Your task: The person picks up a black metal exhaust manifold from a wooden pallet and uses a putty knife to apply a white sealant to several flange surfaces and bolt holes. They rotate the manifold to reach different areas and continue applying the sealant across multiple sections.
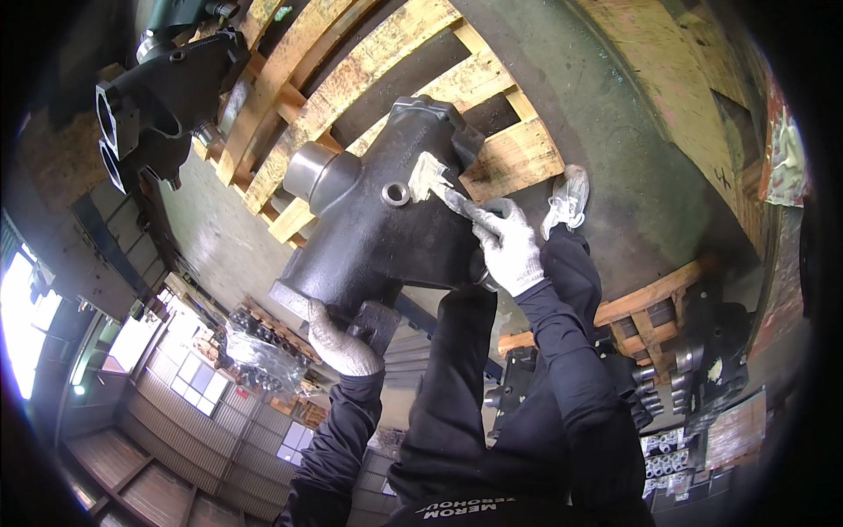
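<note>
At the centre of the frame a large black cast-metal housing [386, 220] rests on a wooden pallet [351, 79]. The left hand [338, 342], gloved, grips its lower edge, while the right hand [509, 250] clasps a putty knife [448, 198] pressed against a pale filler patch [428, 174] on it. Another black casting [158, 97] sits upper left.

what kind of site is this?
Most likely a factory or industrial warehouse floor. A large dark cast metal housing sits on wooden pallets, more black castings lie nearby, and corrugated walls with big windows surround the concrete floor.
</note>
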Demonstrator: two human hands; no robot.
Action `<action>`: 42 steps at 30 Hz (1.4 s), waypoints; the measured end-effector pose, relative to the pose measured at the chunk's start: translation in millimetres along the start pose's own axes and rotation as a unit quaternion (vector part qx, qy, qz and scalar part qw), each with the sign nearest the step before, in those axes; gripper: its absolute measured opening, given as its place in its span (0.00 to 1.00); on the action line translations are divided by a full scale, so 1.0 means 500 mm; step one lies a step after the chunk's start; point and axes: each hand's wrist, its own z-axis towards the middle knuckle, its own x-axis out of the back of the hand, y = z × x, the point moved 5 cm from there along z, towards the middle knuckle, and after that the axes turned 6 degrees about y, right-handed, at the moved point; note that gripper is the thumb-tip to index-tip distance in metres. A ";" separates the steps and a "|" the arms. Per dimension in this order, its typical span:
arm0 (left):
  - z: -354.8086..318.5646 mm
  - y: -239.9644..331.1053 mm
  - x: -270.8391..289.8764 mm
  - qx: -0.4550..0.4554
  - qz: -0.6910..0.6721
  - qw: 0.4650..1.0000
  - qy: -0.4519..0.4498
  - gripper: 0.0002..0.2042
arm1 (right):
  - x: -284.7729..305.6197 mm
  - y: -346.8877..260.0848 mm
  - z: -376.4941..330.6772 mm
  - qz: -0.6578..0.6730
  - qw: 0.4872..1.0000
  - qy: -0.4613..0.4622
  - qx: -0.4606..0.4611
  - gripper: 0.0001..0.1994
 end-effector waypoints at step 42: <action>0.100 0.062 -0.069 0.220 -0.255 0.925 -0.174 0.22 | 0.069 0.019 -0.014 0.113 0.957 0.033 -0.265 0.21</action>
